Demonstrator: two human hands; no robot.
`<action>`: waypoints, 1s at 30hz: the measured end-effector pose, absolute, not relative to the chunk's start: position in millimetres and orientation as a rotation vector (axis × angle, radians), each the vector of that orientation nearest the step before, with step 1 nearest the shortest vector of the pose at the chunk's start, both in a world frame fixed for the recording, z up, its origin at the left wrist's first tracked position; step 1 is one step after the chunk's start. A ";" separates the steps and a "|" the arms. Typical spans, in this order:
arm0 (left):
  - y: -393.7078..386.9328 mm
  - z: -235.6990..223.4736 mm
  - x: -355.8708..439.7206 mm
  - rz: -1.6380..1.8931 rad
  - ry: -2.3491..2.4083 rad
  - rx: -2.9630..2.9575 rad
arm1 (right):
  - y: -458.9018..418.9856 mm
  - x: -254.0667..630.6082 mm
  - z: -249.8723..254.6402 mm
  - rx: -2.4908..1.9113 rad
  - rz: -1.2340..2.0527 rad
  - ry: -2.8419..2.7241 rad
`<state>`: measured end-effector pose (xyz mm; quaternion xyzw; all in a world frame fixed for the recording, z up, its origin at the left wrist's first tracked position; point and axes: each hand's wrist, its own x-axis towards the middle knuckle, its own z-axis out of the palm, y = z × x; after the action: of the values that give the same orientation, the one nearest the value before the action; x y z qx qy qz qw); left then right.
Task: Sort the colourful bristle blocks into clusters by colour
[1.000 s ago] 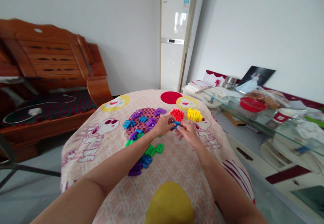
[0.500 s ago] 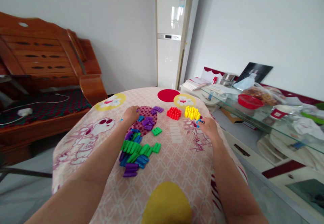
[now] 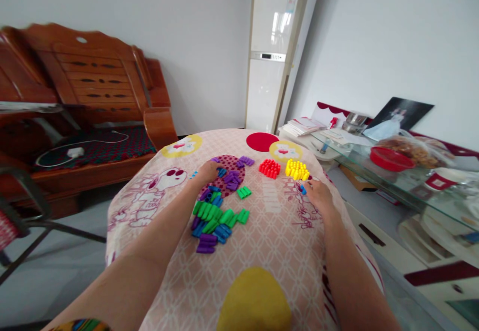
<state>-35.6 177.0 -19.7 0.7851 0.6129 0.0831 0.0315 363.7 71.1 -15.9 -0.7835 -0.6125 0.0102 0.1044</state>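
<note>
Right hand: fingertips closed on a blue piece, near the yellow cluster; a pinch presumably suited to so small a part
Left hand: fingers curled down beside blue pieces; whether it grips any cannot be told
Red cluster: next to the yellow, each packed tightly, apparently to keep colours apart
Mixed pile: green, blue and purple pieces on the tablecloth
Sticker on white cabinet: writing too small to read
</note>
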 end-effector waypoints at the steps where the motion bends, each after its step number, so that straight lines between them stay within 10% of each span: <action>1: 174.5 -19.3 -35.1 0.249 1.878 2.432 | 71.2 363.6 -15.6 -2.316 0.028 -1.805; 13: 150.4 28.0 12.7 1.074 1.451 2.126 | 69.6 361.4 -12.1 -2.335 0.033 -1.724; 30: 124.7 -36.6 211.1 0.677 0.991 2.159 | 66.8 370.2 -9.5 -2.235 0.198 -1.626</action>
<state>211.1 124.7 -36.6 0.8251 0.3788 0.2588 0.3296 370.2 66.8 -9.5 -0.7928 -0.5768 0.0703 0.1840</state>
